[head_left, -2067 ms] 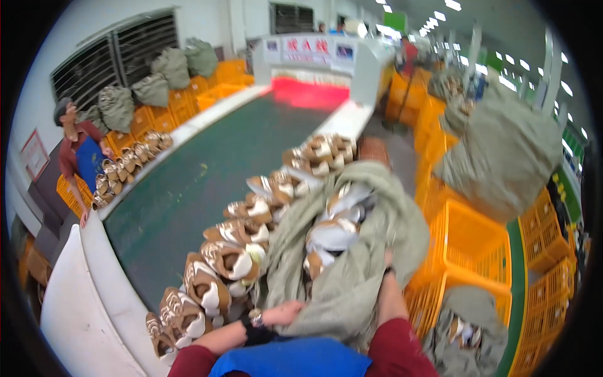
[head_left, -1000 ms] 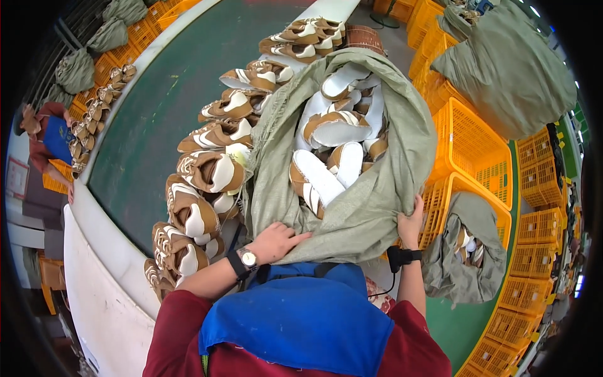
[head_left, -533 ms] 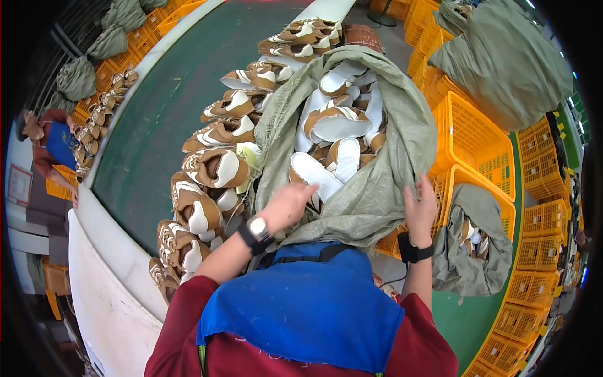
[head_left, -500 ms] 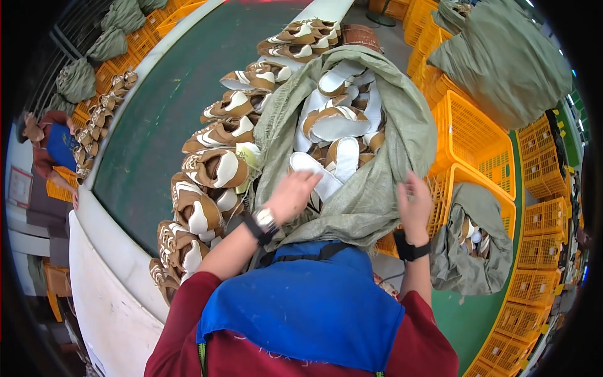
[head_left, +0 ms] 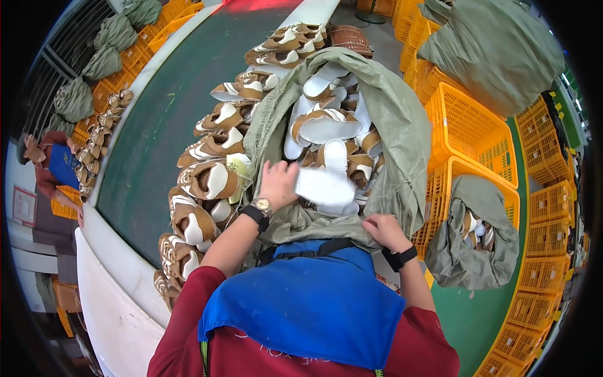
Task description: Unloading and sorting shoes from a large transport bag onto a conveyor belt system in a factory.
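A green-grey woven sack (head_left: 394, 146) gapes in front of me, full of brown-and-white shoes lying mixed, several showing white soles. At the near left part of its mouth, my left hand (head_left: 278, 186) is closed on a shoe (head_left: 325, 187) whose white sole faces up, slightly blurred. My right hand (head_left: 385, 232) pinches the near right edge of the sack's cloth. Left of the sack, brown-and-white sneakers (head_left: 207, 179) stand in a long row along the belt's edge.
A green conveyor belt (head_left: 147, 151) with pale rims runs away on the left. Yellow crates (head_left: 468, 125) stand close on the right, one with a smaller sack (head_left: 474, 251) of shoes against it. Across the belt a person (head_left: 53, 157) stands by another shoe row.
My right hand has come down and left onto the sack's near edge and closed there. My left hand has shifted slightly left and away from me, now with a shoe in it.
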Demonstrator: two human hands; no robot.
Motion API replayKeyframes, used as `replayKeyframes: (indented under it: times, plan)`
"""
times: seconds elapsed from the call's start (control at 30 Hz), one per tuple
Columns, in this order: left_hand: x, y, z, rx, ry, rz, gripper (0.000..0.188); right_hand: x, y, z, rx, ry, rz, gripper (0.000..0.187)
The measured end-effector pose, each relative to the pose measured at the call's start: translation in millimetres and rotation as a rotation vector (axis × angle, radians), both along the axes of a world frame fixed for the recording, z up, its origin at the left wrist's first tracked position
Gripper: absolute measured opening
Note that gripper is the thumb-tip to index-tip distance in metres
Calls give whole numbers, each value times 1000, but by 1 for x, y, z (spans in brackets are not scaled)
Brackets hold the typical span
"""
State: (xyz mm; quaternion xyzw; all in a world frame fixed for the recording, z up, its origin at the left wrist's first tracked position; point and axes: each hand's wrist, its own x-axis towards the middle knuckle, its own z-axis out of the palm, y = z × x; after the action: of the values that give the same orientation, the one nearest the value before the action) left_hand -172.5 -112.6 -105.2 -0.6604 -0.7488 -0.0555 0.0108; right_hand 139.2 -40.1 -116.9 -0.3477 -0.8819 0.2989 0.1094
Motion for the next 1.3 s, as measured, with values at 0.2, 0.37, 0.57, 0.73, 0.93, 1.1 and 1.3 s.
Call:
replayKeyframes:
  times: [0.2,0.37,0.57,0.73,0.93,1.1,1.3]
  plan:
    - [-14,-4,27,173,-1754,356,44,-35,20,38,260,122,-203,19]
    - [6,-24,8,-120,-2394,462,48,-100,54,9,-27,201,-316,43]
    - [0,-41,-15,-78,-2533,354,51,-134,81,-53,-121,274,-207,60]
    - [3,-59,-33,30,-2625,439,57,-120,85,-35,-607,547,-262,57]
    - [4,-70,-34,16,-2624,524,68,-81,82,25,-895,1237,-161,58]
    - [9,-73,-21,37,-2574,501,66,-68,43,24,-266,634,58,67]
    - [25,-71,-17,-113,-2134,419,43,-50,-5,27,-302,104,322,74]
